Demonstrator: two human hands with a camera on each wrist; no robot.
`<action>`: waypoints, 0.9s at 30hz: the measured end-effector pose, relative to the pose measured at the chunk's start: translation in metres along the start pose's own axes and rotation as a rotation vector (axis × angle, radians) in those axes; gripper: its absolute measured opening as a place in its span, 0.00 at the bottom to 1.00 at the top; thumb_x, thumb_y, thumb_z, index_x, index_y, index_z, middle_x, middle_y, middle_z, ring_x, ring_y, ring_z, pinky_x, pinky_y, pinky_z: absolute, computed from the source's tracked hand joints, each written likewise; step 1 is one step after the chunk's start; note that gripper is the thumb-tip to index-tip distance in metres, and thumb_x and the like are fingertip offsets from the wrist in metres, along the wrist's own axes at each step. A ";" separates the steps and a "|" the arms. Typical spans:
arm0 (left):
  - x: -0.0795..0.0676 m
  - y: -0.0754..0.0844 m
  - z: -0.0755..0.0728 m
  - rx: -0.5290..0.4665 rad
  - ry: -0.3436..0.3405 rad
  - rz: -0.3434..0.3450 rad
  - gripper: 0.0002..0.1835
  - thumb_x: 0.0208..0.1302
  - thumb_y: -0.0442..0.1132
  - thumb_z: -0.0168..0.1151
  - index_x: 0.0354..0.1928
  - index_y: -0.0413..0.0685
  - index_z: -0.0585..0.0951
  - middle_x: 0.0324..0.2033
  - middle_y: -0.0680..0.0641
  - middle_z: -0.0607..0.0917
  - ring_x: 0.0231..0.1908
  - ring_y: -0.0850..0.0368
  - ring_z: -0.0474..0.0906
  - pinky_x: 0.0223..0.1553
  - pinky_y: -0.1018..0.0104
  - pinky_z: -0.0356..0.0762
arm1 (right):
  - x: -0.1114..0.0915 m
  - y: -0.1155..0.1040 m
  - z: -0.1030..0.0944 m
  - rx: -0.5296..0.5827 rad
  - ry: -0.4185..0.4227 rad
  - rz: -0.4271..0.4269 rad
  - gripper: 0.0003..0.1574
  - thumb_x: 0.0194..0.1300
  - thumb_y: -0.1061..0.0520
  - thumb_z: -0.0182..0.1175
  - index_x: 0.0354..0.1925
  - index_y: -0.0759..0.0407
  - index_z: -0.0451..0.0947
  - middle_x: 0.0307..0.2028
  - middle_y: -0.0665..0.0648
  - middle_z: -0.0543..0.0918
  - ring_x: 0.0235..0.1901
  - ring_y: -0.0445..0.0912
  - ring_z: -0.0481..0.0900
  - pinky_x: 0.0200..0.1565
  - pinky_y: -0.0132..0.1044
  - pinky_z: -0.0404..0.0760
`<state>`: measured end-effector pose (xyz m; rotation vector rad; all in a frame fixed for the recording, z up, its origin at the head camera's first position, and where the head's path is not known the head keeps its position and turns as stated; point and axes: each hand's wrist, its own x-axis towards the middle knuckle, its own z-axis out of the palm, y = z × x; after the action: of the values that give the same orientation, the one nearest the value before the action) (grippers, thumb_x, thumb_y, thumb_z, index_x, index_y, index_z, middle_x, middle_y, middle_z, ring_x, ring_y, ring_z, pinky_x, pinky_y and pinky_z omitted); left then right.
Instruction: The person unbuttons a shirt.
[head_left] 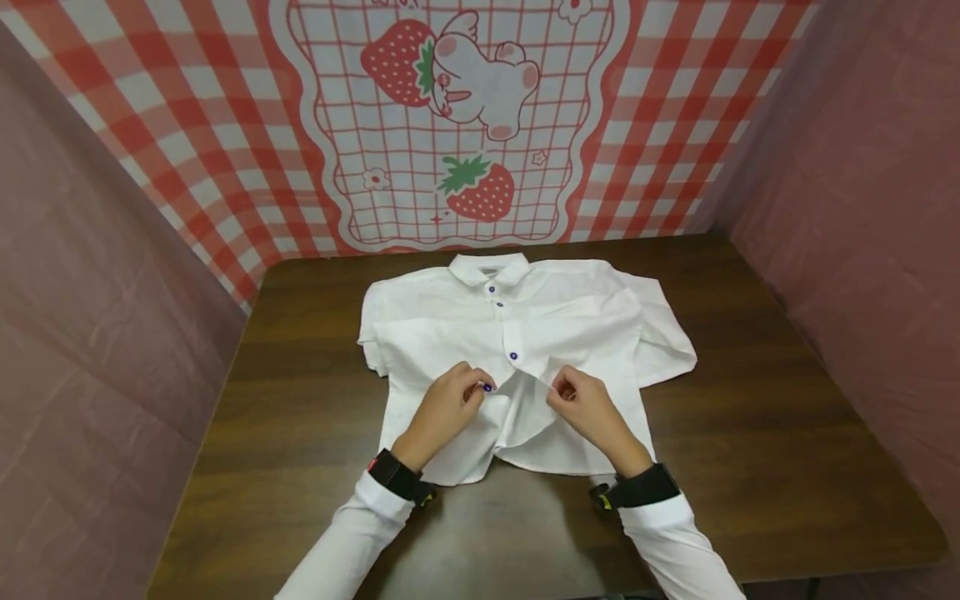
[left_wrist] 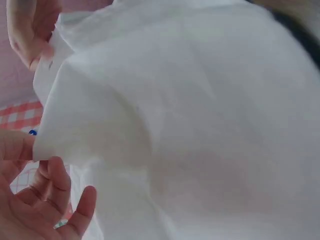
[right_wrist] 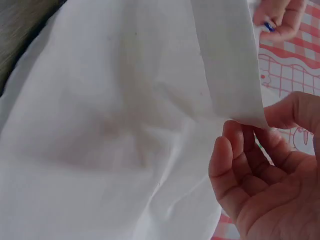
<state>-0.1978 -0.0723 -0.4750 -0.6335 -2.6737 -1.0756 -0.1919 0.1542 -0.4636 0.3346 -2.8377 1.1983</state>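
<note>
A white short-sleeved shirt [head_left: 442, 333] lies spread out, collar away from me. Blue buttons run down its front, one of them [head_left: 513, 356] just above where the lower front parts. My left hand [head_left: 453, 402] pinches one front edge between thumb and fingers, right beside a blue button [head_left: 487, 387]. The opposite front edge is pinched by my right hand [head_left: 588, 404], and the cloth between the hands is lifted into a gap. From below, the wrist views show the raised cloth [left_wrist: 200, 125] and the right hand's thumb and fingertips holding the placket [right_wrist: 230, 65].
The shirt is on a dark wooden table [head_left: 300, 467]. Behind it hangs a red-and-white checked cloth [head_left: 660, 150] printed with strawberries. Pinkish drapes [head_left: 847, 192] line both sides. Black bands [head_left: 645, 486] with cameras circle both wrists.
</note>
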 end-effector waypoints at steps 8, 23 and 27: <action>-0.014 -0.014 0.003 0.106 -0.165 -0.091 0.11 0.55 0.30 0.53 0.27 0.53 0.83 0.23 0.52 0.73 0.23 0.59 0.68 0.27 0.68 0.66 | -0.012 0.021 0.003 -0.189 -0.186 -0.004 0.10 0.45 0.68 0.57 0.23 0.58 0.67 0.20 0.51 0.65 0.22 0.42 0.63 0.26 0.32 0.63; -0.010 -0.013 0.001 0.173 -0.384 -0.157 0.14 0.51 0.23 0.52 0.30 0.48 0.83 0.30 0.45 0.77 0.34 0.47 0.72 0.35 0.60 0.70 | 0.018 -0.015 0.023 -0.274 -0.074 -0.057 0.12 0.54 0.61 0.62 0.37 0.65 0.74 0.30 0.58 0.73 0.33 0.51 0.71 0.36 0.42 0.71; -0.004 -0.004 0.001 0.168 -0.325 -0.146 0.12 0.49 0.25 0.53 0.29 0.49 0.79 0.31 0.46 0.73 0.39 0.45 0.69 0.41 0.57 0.68 | 0.024 -0.019 0.041 -0.423 -0.103 -0.009 0.25 0.50 0.48 0.70 0.32 0.65 0.70 0.26 0.59 0.74 0.27 0.53 0.74 0.28 0.43 0.73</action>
<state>-0.1959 -0.0760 -0.4798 -0.6369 -3.0915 -0.8277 -0.2095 0.1080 -0.4757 0.3917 -3.0678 0.5661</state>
